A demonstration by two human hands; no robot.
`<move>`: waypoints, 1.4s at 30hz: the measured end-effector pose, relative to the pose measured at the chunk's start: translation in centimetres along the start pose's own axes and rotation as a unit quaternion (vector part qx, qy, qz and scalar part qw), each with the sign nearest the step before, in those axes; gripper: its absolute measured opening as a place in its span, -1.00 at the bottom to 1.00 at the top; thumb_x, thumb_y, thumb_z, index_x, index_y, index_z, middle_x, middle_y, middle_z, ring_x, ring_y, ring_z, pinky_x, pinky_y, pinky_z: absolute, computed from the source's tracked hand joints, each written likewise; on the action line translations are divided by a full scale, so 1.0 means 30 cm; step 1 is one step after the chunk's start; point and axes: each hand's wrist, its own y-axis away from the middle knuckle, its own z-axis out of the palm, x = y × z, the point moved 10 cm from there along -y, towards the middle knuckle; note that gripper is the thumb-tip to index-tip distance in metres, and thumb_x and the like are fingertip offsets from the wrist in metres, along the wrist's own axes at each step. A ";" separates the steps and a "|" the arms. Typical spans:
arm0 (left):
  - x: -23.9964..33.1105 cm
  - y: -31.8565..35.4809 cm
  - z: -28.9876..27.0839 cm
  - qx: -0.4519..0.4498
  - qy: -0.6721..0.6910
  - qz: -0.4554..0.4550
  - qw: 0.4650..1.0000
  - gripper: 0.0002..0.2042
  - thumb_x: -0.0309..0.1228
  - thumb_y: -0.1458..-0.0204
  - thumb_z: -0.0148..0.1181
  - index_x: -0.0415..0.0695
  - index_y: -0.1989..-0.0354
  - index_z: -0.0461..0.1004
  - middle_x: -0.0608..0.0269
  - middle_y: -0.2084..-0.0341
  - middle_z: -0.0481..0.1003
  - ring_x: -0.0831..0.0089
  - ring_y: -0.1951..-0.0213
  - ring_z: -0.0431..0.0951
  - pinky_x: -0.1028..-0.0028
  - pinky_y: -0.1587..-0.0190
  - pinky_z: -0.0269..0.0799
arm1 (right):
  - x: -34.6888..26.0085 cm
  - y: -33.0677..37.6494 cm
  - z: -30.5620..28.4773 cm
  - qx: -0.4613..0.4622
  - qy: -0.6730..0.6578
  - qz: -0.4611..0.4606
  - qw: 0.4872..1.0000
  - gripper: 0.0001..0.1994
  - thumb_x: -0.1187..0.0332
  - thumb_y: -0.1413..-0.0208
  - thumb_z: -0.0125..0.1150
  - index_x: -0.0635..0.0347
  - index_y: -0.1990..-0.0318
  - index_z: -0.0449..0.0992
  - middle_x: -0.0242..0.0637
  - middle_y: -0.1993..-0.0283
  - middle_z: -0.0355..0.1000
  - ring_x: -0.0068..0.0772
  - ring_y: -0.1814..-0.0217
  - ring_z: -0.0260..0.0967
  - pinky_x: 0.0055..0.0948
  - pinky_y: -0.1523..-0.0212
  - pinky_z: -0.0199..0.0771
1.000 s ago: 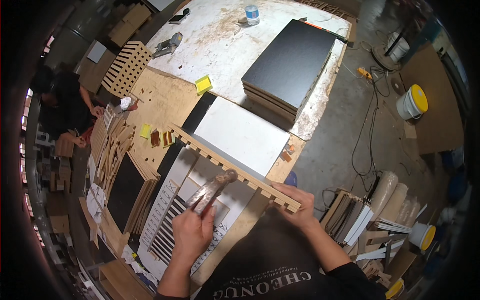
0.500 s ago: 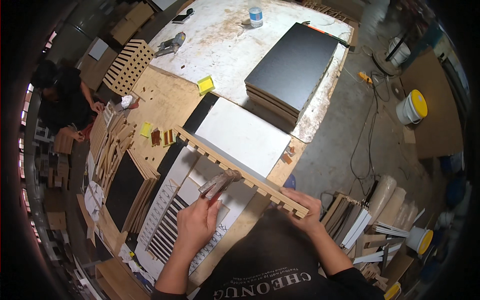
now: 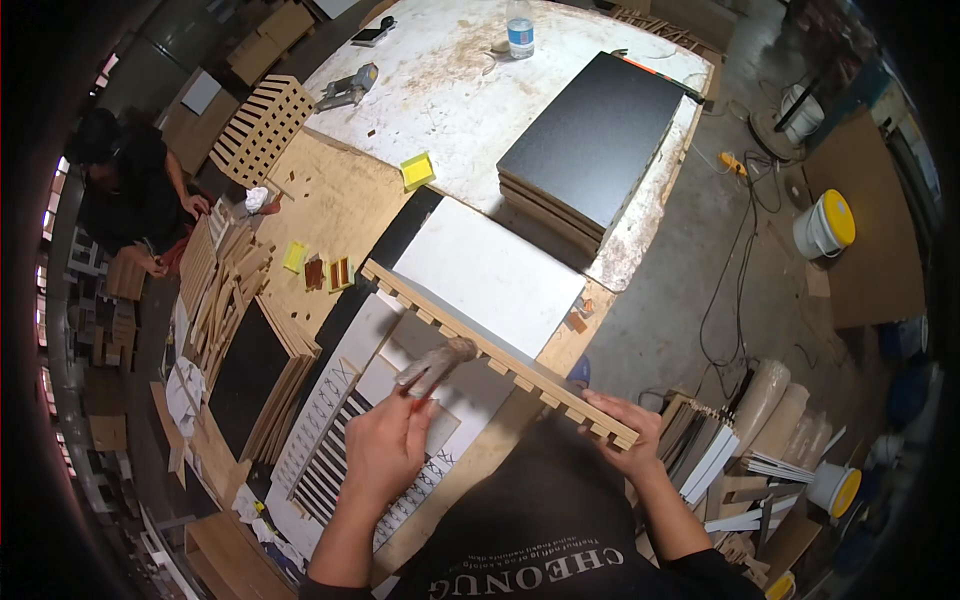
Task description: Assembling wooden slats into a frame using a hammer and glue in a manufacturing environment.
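Observation:
My left hand (image 3: pixel 385 445) is closed round the handle of a claw hammer (image 3: pixel 435 366). The hammer's head is at the middle of a long notched wooden strip (image 3: pixel 500 357); I cannot tell whether they touch. Gripping that strip by its near right end is my right hand (image 3: pixel 628 430). The strip slants over the bench from upper left to lower right, its notches facing me. Under the hammer lies a white board with a slatted black-and-wood panel (image 3: pixel 335 455) on it. Just beyond the strip is a white board (image 3: pixel 485 275).
Stacked black boards (image 3: pixel 590 140) stand on the far white table, with a nail gun (image 3: pixel 347 88) and a water bottle (image 3: pixel 520 38). Loose wooden strips (image 3: pixel 225 280) and black panels (image 3: pixel 250 380) lie at left. A co-worker (image 3: pixel 125 200) works beyond them. Cables (image 3: pixel 735 300) cross the floor at right.
My right hand and its end of the strip have shifted a little right and down. The hammer stays near the strip's middle, its head slightly further left along it.

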 end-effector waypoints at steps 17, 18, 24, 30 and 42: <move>-0.061 -0.009 -0.081 0.051 0.005 -0.045 0.998 -0.82 -0.34 -0.05 0.07 -0.18 0.28 0.47 0.00 0.59 0.46 0.04 0.54 0.48 0.22 0.47 0.37 | 0.035 0.060 -0.073 0.022 -0.013 0.036 0.999 -0.66 0.50 0.21 0.33 0.30 0.17 0.52 -0.07 0.19 0.50 -0.25 0.16 0.50 -0.45 0.13 0.48; -0.056 -0.013 -0.083 0.057 0.018 -0.042 0.997 -0.82 -0.34 -0.05 0.07 -0.19 0.28 0.47 0.00 0.59 0.46 0.04 0.54 0.48 0.23 0.47 0.37 | 0.031 0.061 -0.075 0.020 -0.015 0.034 0.999 -0.66 0.50 0.21 0.33 0.30 0.17 0.52 -0.07 0.19 0.50 -0.25 0.16 0.50 -0.45 0.13 0.48; -0.055 -0.042 -0.013 0.011 -0.021 -0.021 1.000 -0.81 -0.41 -0.05 0.05 -0.28 0.24 0.44 0.00 0.65 0.42 0.19 0.57 0.49 0.31 0.46 0.37 | 0.013 0.048 -0.072 0.009 0.019 0.025 0.999 -0.67 0.50 0.22 0.33 0.29 0.18 0.52 -0.05 0.21 0.50 -0.24 0.18 0.51 -0.43 0.14 0.49; -0.069 -0.047 -0.124 0.085 0.011 -0.029 0.996 -0.79 -0.40 -0.06 0.05 -0.28 0.21 0.44 0.00 0.64 0.43 0.22 0.59 0.49 0.35 0.48 0.36 | 0.024 0.062 -0.076 0.016 0.011 0.016 1.000 -0.68 0.41 0.16 0.31 0.29 0.18 0.52 -0.06 0.20 0.50 -0.22 0.18 0.51 -0.43 0.14 0.48; -0.122 -0.092 -0.107 0.077 -0.006 -0.052 0.996 -0.76 -0.31 -0.07 0.04 -0.22 0.19 0.43 -0.07 0.58 0.47 0.00 0.51 0.49 0.21 0.45 0.37 | 0.055 0.079 -0.086 0.013 0.006 0.052 0.999 -0.65 0.52 0.26 0.33 0.29 0.19 0.52 -0.09 0.19 0.50 -0.27 0.15 0.49 -0.42 0.09 0.43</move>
